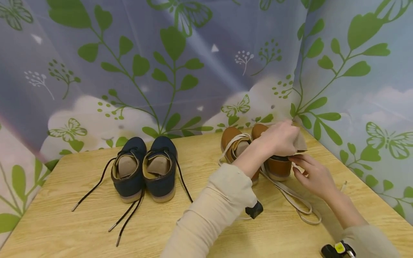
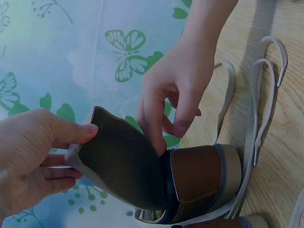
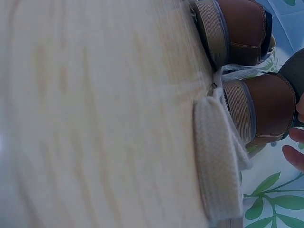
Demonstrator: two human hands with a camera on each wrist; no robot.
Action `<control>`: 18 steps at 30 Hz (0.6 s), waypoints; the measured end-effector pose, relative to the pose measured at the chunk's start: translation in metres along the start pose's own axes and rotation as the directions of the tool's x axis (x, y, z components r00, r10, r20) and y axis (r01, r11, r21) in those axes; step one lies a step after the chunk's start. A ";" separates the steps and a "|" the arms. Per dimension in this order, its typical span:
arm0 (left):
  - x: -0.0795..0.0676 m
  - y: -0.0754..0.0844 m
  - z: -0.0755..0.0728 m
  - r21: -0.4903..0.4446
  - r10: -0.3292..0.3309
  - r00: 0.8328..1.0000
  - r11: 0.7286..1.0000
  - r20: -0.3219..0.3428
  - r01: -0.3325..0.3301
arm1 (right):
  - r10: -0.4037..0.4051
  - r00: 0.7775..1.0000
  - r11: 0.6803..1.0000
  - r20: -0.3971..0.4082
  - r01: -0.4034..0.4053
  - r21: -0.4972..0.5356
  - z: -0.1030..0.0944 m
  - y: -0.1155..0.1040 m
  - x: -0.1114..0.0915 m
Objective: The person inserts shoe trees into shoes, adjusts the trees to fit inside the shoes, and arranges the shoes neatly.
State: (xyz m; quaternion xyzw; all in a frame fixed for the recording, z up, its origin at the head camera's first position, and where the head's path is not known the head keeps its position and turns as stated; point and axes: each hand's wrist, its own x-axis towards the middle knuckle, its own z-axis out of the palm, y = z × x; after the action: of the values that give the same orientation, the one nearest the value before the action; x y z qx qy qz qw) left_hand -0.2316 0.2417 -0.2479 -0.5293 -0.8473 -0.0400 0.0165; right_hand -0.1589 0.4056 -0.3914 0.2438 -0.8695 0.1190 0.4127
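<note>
Over the right brown shoe (image 1: 279, 167), my left hand (image 1: 280, 138) pinches a floppy insole (image 2: 126, 159) between thumb and fingers. The insole stands up out of the shoe opening, its dark side showing in the left wrist view and its beige side in the head view. My right hand (image 1: 314, 175) touches the heel collar with its fingertips, the thumb apart from it. In the right wrist view only a few fingers (image 3: 295, 154) show at the edge. The other brown shoe (image 1: 230, 138) stands alongside, partly hidden by my left arm.
Two navy shoes (image 1: 130, 186) with loose dark laces stand at the left on the wooden table (image 1: 96, 222). Beige laces (image 1: 300, 206) trail from the brown shoes toward me. A patterned cloth backdrop (image 1: 135, 89) rises behind and on the right.
</note>
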 end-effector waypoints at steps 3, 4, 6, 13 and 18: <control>0.001 0.004 0.000 0.022 -0.009 1.000 1.000 0.022 0.008 | 0.003 1.000 1.000 -0.005 -0.003 0.000 0.000 0.001 -0.001; 0.001 0.005 0.000 0.029 -0.010 1.000 1.000 0.026 0.009 | 0.006 1.000 1.000 -0.005 -0.006 0.001 0.000 0.001 -0.001; 0.001 0.006 0.001 0.044 -0.018 0.999 0.999 0.041 0.016 | 0.010 1.000 1.000 -0.005 -0.011 -0.001 0.000 0.001 -0.001; 0.002 0.009 0.002 0.085 -0.041 0.998 0.996 0.051 0.037 | 0.006 1.000 1.000 -0.005 -0.006 -0.003 -0.001 0.002 -0.001; 0.002 0.005 0.000 0.013 -0.031 0.998 0.999 0.046 0.030 | 0.022 0.999 0.999 0.027 -0.022 0.026 -0.002 0.001 -0.003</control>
State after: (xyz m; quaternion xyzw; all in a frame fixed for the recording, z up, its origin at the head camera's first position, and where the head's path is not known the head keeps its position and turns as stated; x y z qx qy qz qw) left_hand -0.2276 0.2457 -0.2474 -0.5169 -0.8557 -0.0226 -0.0003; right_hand -0.1563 0.4080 -0.3926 0.2413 -0.8760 0.1316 0.3964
